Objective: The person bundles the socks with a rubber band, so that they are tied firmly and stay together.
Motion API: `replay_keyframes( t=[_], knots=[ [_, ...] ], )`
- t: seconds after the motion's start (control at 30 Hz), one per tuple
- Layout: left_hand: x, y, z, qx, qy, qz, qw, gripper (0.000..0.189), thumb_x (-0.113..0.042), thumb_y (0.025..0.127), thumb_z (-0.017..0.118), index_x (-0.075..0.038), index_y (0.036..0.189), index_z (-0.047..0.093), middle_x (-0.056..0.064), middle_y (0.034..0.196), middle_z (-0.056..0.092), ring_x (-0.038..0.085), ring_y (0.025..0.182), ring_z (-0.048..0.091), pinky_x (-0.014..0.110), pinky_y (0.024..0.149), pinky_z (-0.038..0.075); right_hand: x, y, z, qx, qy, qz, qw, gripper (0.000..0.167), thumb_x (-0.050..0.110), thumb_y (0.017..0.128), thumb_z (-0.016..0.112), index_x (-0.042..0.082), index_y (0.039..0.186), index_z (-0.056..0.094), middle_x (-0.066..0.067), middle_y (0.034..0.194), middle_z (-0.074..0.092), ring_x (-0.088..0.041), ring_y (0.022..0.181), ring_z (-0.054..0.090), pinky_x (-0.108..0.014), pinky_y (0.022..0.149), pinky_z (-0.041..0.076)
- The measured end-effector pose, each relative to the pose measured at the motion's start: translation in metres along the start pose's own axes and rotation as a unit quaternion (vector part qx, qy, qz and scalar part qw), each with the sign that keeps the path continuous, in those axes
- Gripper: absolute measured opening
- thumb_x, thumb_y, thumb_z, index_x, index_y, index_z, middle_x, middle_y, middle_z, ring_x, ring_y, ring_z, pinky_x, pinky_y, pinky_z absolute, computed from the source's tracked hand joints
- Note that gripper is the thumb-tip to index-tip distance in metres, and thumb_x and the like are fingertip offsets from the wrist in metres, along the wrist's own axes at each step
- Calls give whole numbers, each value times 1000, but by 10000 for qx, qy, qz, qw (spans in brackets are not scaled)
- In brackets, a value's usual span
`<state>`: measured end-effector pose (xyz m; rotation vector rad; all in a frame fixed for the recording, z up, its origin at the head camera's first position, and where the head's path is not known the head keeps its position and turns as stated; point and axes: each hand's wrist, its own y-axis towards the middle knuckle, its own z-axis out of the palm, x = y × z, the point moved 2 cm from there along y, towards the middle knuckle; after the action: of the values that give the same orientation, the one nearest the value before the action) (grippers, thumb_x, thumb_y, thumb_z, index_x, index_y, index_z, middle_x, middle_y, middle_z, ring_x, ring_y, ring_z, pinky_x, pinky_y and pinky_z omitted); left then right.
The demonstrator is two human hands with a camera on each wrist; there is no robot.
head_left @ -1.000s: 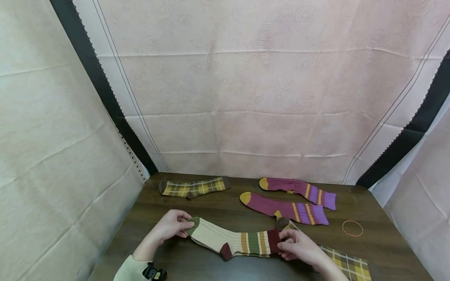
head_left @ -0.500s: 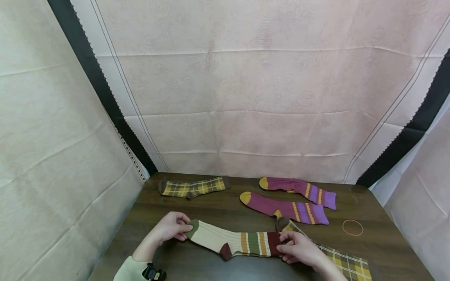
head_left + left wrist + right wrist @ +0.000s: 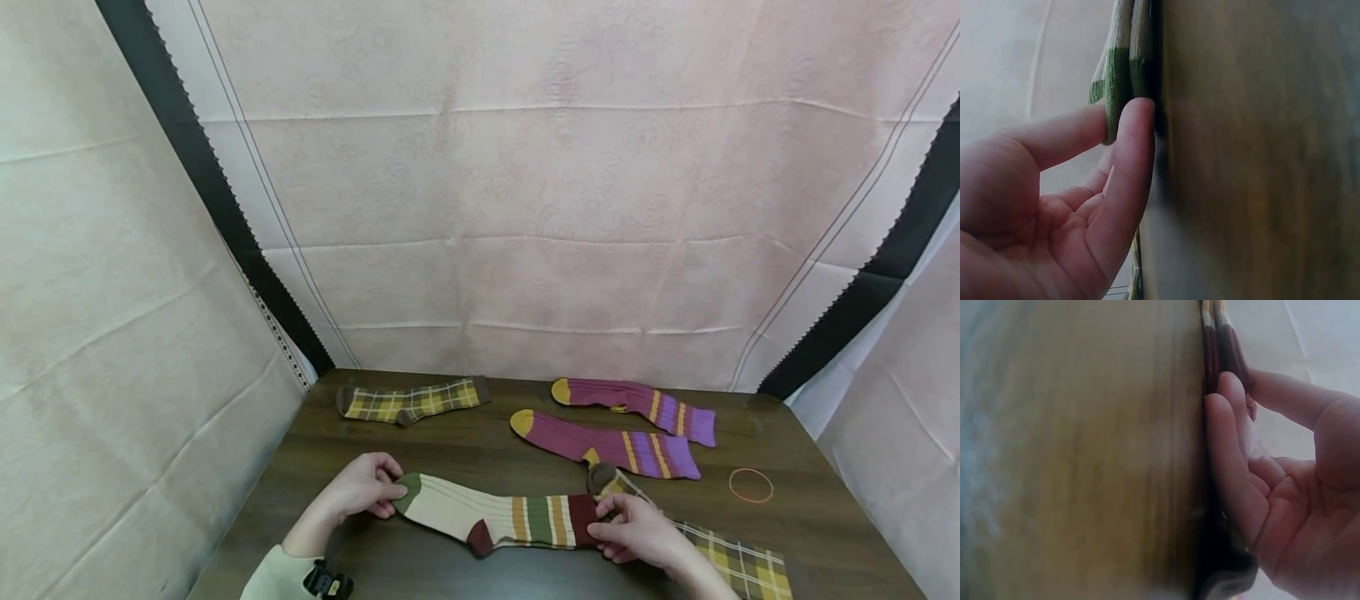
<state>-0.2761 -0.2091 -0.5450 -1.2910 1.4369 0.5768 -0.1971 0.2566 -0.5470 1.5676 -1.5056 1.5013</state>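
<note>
A cream ribbed sock (image 3: 457, 504) with a green toe, dark red heel and striped leg stretches between my hands, close over the table. My left hand (image 3: 366, 485) pinches its toe between thumb and fingers. In the left wrist view, two green toe layers (image 3: 1119, 87) lie one against the other, the index fingertip right at the layer nearer the table. At the other end, my right hand (image 3: 637, 529) pinches the dark red cuff (image 3: 582, 521). The right wrist view shows two cuff layers (image 3: 1230, 353) too, with fingers on the table side and the thumb opposite.
Behind lie two purple socks (image 3: 577, 437) with yellow toes and a yellow plaid sock (image 3: 420, 401). Another plaid sock (image 3: 738, 560) lies partly under my right forearm. An orange rubber band (image 3: 752, 499) rests at the right of the brown table (image 3: 300, 454). Pale cloth walls (image 3: 555, 208) enclose it.
My left hand has shifted slightly left and down at the toe. The cuff has straightened, and the sock's layers line up more evenly. The other socks have stayed put.
</note>
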Motion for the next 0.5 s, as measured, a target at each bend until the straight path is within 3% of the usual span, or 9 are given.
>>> replay_keyframes(
  t=[0.5],
  knots=[
    [-3,0,-1,53,313,-294,9991,21,-5,95,80,6,108,68,14,84,67,19,61,70,33,57,62,5,-1,4,-302,-377,79,9988,31,18,95,82,0,109,62,-7,76,67,-17,64,69,-32,56,60]
  ],
)
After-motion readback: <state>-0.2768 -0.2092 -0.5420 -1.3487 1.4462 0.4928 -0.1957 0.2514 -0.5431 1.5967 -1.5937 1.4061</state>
